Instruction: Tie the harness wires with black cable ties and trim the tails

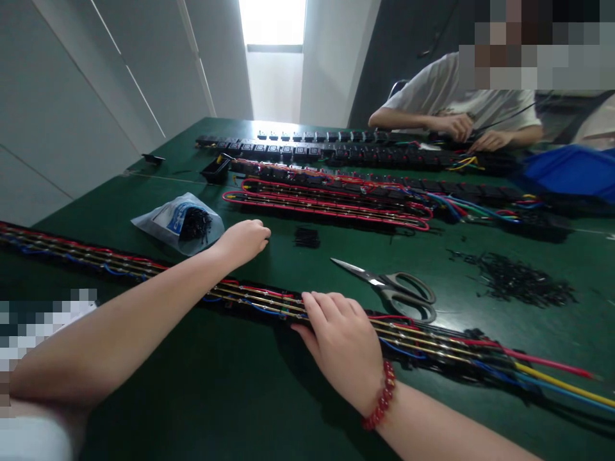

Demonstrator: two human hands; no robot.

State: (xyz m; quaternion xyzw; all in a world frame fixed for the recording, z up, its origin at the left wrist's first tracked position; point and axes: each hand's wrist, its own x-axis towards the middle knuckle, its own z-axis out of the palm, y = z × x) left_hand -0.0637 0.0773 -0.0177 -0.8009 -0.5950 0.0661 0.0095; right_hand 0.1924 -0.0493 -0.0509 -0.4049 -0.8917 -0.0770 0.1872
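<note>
A long black power strip (259, 301) with brass bars and red and blue wires lies across the table in front of me. My right hand (341, 339), with a red bead bracelet on its wrist, wraps over the strip near its middle. Beyond the strip, my left hand (245, 243) is held with fingers curled; whatever may be inside them is hidden. It sits between a clear plastic bag (192, 224) of small black pieces and a small bundle of black cable ties (307, 237). Scissors (403, 291) with grey handles lie past my right hand.
Loose black clippings (523, 278) are heaped at the right. Farther back lie red wire loops (331, 208), more socket strips (288, 150) and a small black box (216, 168). A blue bin (571, 169) stands at right. Across the table, another person's hands (456, 127) work on a strip.
</note>
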